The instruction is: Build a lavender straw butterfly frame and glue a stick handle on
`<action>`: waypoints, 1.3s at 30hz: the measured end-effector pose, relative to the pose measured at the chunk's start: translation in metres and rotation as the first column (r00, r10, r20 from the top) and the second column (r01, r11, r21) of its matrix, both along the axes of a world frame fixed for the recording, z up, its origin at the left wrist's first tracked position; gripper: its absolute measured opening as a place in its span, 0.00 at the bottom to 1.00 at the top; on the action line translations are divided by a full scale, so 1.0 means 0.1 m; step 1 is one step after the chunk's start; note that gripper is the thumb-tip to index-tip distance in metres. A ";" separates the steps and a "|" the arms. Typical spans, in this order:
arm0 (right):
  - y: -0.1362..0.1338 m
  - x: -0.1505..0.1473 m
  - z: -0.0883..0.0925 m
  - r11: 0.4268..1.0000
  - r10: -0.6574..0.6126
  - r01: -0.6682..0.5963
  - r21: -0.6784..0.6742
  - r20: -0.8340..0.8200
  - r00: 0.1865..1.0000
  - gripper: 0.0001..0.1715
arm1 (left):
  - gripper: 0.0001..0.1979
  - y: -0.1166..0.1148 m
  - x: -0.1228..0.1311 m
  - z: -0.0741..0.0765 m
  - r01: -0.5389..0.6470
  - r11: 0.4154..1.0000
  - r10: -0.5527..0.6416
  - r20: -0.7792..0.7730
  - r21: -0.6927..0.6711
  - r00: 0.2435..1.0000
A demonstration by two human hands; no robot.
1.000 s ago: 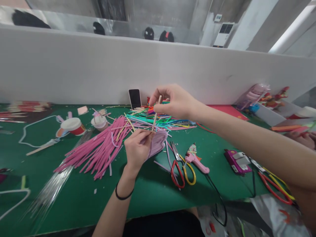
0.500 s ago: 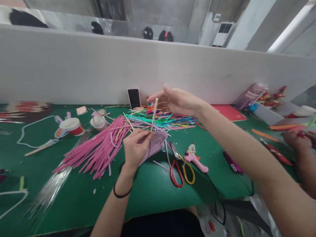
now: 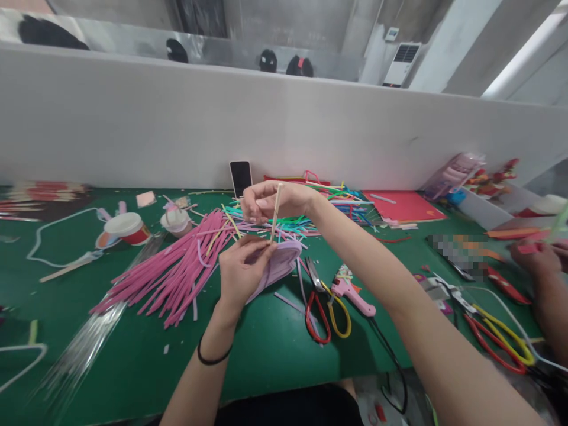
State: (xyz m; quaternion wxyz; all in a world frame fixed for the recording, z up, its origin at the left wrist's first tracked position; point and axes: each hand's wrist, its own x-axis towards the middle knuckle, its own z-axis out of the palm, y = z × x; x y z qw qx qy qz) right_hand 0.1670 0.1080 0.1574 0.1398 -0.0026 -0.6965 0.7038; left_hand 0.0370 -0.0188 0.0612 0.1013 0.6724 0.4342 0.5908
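Observation:
My left hand (image 3: 243, 273) is closed around the lower end of a thin wooden stick (image 3: 276, 208), which stands nearly upright. In the same grip is the edge of a lilac, rounded flat piece (image 3: 278, 264), partly hidden by the fingers. Just behind the stick, my right hand (image 3: 281, 200) is held bent at the wrist with its fingers curled and fingertips together. Whatever may be between those fingertips is too small to make out. Pink fuzzy strips (image 3: 171, 275) lie left of my left hand, and multicoloured strips (image 3: 297, 223) are beneath my right hand.
Scissors (image 3: 323, 307) and a pink glue gun (image 3: 352, 293) with a black cable lie to the right. Paper cups (image 3: 128, 228), clear thin rods (image 3: 93, 337) and a phone (image 3: 241, 177) stand or lie around. Another person's hand (image 3: 539, 257) and scissors (image 3: 501, 337) are far right.
My right hand has swung left and slightly down, from spread fingers beyond the stick to curled fingers beside it. The left hand keeps its hold almost unmoved.

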 end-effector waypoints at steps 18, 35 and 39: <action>-0.76 0.48 -0.50 0.677 -0.736 0.710 -0.196 -0.218 0.642 0.14 | 0.03 -0.04 -0.04 -0.03 -0.031 0.999 0.031 0.015 0.039 0.999; -0.94 0.45 -0.43 0.469 -0.794 0.879 0.085 -0.396 0.461 0.11 | 0.02 -0.05 -0.06 -0.04 -0.092 0.995 0.090 0.083 0.023 0.992; -1.01 0.46 -0.34 0.412 -0.780 0.887 0.208 -0.423 0.461 0.09 | 0.02 -0.06 -0.04 -0.02 -0.074 0.997 0.072 0.070 0.025 0.995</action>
